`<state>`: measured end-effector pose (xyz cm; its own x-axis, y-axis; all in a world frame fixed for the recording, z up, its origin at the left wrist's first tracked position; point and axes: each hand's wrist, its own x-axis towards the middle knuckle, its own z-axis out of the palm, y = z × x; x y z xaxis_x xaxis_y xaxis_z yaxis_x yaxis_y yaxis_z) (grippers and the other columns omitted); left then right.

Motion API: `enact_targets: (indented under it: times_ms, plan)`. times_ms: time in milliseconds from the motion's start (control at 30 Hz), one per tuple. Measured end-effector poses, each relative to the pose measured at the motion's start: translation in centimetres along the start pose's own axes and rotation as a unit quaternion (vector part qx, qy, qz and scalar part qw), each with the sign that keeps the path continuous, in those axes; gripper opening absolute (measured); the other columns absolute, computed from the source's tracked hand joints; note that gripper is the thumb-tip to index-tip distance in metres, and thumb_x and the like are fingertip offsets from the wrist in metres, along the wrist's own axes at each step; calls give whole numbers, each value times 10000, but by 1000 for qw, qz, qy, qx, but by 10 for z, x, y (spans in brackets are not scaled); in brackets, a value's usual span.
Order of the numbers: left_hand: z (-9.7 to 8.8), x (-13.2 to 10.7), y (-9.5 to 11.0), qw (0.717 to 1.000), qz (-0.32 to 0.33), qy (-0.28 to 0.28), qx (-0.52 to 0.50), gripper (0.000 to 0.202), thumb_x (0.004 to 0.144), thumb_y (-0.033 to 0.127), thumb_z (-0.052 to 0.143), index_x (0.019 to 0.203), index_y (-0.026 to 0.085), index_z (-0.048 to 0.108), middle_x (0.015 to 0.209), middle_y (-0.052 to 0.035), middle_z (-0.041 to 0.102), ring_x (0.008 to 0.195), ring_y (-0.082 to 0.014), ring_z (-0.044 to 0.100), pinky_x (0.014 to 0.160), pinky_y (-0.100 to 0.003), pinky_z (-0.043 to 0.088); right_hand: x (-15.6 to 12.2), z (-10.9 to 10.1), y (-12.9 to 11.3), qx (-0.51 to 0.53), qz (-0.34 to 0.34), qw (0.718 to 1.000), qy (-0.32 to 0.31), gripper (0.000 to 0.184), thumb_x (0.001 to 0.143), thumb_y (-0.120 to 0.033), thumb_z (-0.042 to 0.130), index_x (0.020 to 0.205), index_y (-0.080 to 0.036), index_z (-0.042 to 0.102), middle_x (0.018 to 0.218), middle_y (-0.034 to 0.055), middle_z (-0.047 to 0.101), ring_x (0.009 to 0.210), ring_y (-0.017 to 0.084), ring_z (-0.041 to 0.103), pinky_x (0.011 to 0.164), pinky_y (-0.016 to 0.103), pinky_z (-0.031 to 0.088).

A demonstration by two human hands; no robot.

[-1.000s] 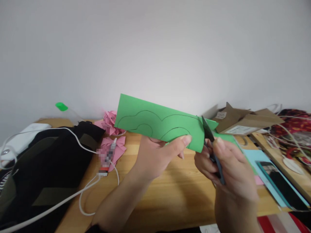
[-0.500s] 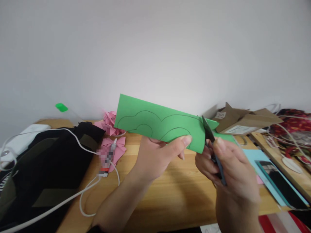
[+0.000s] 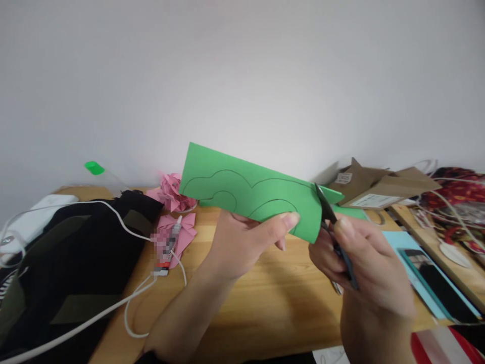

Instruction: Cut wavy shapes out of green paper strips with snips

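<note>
My left hand pinches a green sheet of paper at its lower edge, thumb in front and fingers behind. Curved, cloud-like pencil outlines run across the paper. My right hand grips dark-handled scissors, thumb on top and fingers wrapped round the handle. The blades sit at the right end of the paper, on the drawn line near its top edge. A narrow strip of paper sticks out to the right beyond the blade. Both hands hold the paper and scissors above the wooden table.
Crumpled pink paper and a glue tube lie left of my hands, beside a white cable and black fabric. On the right are a cardboard box, a phone on light-blue paper and patterned red cloth.
My right hand and the scissors have shifted slightly right and down. The blades appear closer together. The green paper has tilted a little, while my left hand keeps its grip.
</note>
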<state>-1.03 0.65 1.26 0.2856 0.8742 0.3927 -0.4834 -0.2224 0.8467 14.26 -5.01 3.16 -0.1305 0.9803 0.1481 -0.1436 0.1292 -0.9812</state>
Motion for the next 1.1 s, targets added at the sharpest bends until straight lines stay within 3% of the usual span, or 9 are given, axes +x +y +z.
enact_targets:
  times_ms: [367, 633, 1100]
  plan:
    - [-2, 2, 7, 999, 7, -36, 25, 337, 792, 176, 739, 509, 196, 558, 476, 33, 548, 477, -104, 528, 480, -251, 474, -6, -15, -7, -34, 44, 997, -48, 506, 969, -544, 527, 602, -215, 409, 485, -75, 315, 374, 63, 253, 338, 224, 158]
    - [-1, 1, 7, 998, 10, -35, 52, 363, 801, 152, 716, 483, 195, 545, 473, 29, 538, 476, -95, 519, 476, -236, 478, -7, -21, -9, 2, 98, 993, -59, 469, 942, -581, 544, 646, -235, 433, 484, -91, 276, 370, 73, 177, 322, 241, 119]
    - [3, -1, 6, 999, -2, -32, 44, 345, 811, 162, 703, 512, 192, 536, 504, 34, 540, 488, -95, 527, 488, -237, 474, -3, -18, -11, 16, 85, 994, -62, 452, 950, -554, 555, 642, -230, 484, 487, -86, 300, 347, 66, 209, 315, 239, 125]
